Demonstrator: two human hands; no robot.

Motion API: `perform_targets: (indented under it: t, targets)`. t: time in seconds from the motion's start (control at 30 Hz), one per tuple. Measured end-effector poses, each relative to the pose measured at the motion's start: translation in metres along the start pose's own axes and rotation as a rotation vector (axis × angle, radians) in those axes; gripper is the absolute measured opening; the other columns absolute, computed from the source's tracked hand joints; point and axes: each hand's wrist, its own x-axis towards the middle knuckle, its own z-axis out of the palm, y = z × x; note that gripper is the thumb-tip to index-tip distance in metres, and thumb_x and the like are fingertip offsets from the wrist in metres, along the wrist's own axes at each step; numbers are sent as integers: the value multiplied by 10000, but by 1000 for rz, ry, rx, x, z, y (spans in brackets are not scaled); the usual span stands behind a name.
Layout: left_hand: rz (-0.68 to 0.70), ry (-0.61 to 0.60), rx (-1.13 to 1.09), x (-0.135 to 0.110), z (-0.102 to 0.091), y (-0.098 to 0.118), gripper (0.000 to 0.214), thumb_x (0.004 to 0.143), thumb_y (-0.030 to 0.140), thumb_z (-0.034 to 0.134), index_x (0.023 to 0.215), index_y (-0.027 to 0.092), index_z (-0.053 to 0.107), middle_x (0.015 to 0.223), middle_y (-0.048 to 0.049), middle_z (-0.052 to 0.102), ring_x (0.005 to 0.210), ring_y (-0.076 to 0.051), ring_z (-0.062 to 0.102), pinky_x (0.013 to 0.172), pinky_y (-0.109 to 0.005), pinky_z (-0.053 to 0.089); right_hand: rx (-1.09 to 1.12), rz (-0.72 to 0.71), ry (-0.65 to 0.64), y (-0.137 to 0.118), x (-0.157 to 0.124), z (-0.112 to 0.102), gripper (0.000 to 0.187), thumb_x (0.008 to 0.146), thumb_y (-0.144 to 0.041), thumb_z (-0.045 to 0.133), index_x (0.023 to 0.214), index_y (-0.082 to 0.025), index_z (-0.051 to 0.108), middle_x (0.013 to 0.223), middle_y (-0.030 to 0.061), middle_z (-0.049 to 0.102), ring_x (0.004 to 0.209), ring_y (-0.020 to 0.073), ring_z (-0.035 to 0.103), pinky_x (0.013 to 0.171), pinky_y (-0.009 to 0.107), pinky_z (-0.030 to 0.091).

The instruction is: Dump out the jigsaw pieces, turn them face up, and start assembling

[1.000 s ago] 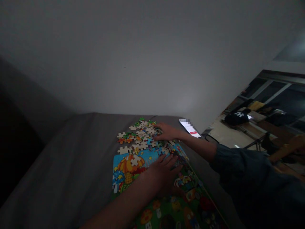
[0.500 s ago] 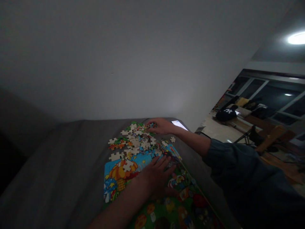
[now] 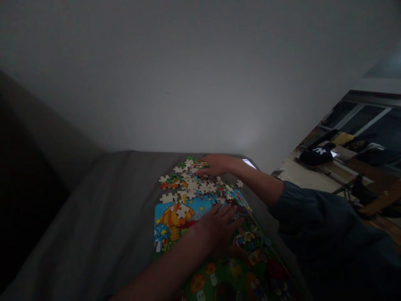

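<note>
A colourful jigsaw puzzle [image 3: 175,221] lies partly assembled on a grey surface [image 3: 103,225]. My left hand [image 3: 221,228] rests flat on the assembled part, fingers stretched out. Beyond it lies a heap of loose puzzle pieces [image 3: 191,184], many face down. My right hand [image 3: 214,164] reaches over the far edge of that heap, palm down with fingers slightly curled on the pieces; whether it holds one is hidden. A lit phone [image 3: 249,163] lies just right of that hand.
A plain wall rises behind the grey surface. At the right, a floor area holds a dark cap [image 3: 315,155], a folding stand [image 3: 354,190] and wooden furniture in front of dark windows. A dark shape fills the left edge.
The view shifted about. My right hand moved from the heap's near right side to its far edge and now covers more of the phone. My left hand has stayed on the puzzle.
</note>
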Motion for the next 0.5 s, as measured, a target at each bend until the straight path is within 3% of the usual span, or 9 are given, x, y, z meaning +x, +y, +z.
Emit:
perform_targets:
  t: [0.07, 0.17, 0.2, 0.27, 0.4, 0.5]
  targets:
    - [6, 9, 7, 0, 0, 0, 909, 935, 756, 450, 1606, 161, 305, 1686, -159, 126, 1578, -304, 96, 1284, -484, 107, 8, 2, -47, -20, 8, 2, 720, 828, -716, 661, 1370, -243, 632, 1357, 140, 662, 1214, 365, 633, 1039, 526, 510]
    - [2, -20, 27, 1, -1, 1, 905, 945, 740, 456, 1614, 158, 275, 1692, -165, 116, 1581, -307, 92, 1281, -497, 109, 21, -22, -108, -57, 18, 14, 1138, 684, -848, 678, 1600, -263, 342, 1678, 143, 270, 1497, 429, 324, 1180, 583, 362]
    - [1, -32, 38, 1, -2, 1, 897, 949, 726, 469, 1615, 159, 270, 1693, -163, 128, 1582, -306, 100, 1281, -498, 110, 21, -70, -141, -68, 20, 20, 1156, 675, -851, 679, 1613, -286, 308, 1704, 123, 197, 1540, 428, 216, 1208, 598, 306]
    - [6, -31, 58, 1, -4, 2, 853, 962, 684, 500, 1609, 169, 292, 1694, -155, 169, 1581, -305, 126, 1280, -499, 116, 28, -177, -211, -84, 23, 32, 1156, 667, -819, 716, 1617, -319, 290, 1715, 107, 160, 1559, 420, 147, 1224, 603, 259]
    - [8, -19, 61, 3, -2, 1, 762, 988, 623, 501, 1595, 191, 338, 1697, -135, 193, 1580, -307, 135, 1277, -511, 131, 24, -233, -225, -84, 26, 49, 1103, 657, -783, 758, 1588, -348, 358, 1694, 89, 248, 1547, 414, 201, 1235, 583, 241]
    - [20, -10, 48, 4, 2, -1, 786, 992, 627, 475, 1607, 166, 307, 1696, -152, 164, 1582, -306, 109, 1280, -514, 117, 3, -236, -188, -64, 27, 48, 905, 805, -719, 683, 1565, -311, 412, 1669, 102, 313, 1533, 348, 284, 1239, 512, 266]
